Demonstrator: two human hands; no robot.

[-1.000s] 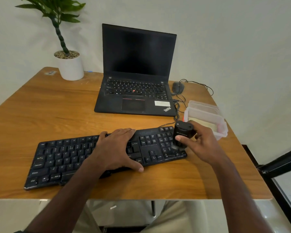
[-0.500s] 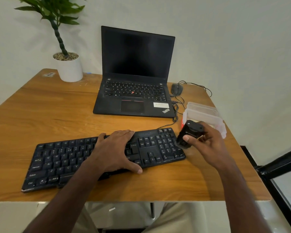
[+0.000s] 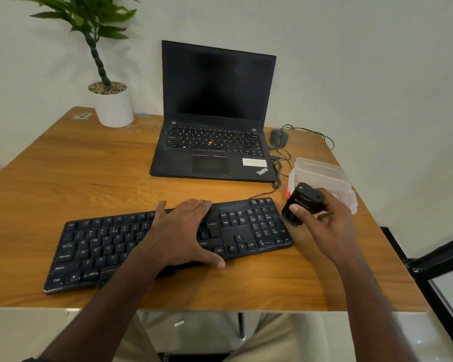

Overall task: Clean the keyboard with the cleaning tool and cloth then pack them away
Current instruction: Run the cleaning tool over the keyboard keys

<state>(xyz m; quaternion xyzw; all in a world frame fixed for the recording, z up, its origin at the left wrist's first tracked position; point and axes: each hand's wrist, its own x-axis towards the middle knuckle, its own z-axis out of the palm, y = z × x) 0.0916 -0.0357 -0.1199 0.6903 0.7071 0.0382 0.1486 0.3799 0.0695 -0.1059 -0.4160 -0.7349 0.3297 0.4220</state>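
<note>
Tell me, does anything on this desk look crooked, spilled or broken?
Only the keyboard stands out: it lies at a slant across the table, its left end nearer the front edge than its right, while the laptop sits nearly square. I see nothing spilled or visibly broken.

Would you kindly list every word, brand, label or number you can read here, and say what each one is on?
"ThinkPad": laptop, palm rest corner.
"Ctrl", "Alt", "Caps Lock", "Enter" and single letters: keys of the keyboard.
White sticker on the laptop: too blurred to read.
Pale print on the black cleaning tool gripped by the right hand: too small to read.
Laptop key legends: too small.
</note>
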